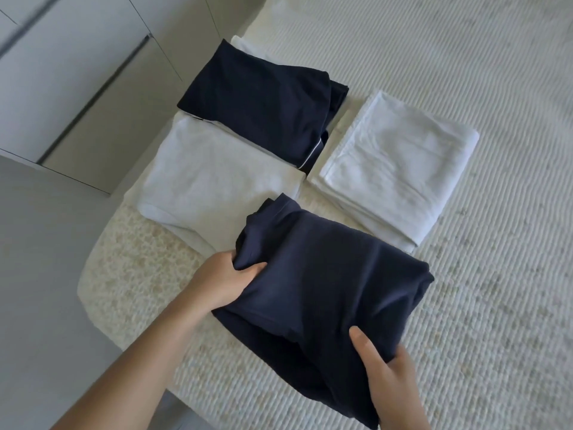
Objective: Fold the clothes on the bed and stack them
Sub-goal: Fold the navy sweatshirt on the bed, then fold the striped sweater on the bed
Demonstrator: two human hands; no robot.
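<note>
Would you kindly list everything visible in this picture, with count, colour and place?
held navy garment: one, dark navy, folded, near edge of the bed
far navy garment: one, dark navy with white piping, folded, far left
grey garment: one, light grey, folded, left, partly under the far navy one
white towel: one, white, folded, right of the pile
bed: one, cream ribbed cover
wardrobe doors: white, upper left
left hand: grips held garment's left edge
right hand: grips its near edge

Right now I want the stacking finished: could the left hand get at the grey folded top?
Probably not yet: the left hand grips the navy garment, as does the right hand. The grey top lies just beyond, uncovered.
</note>
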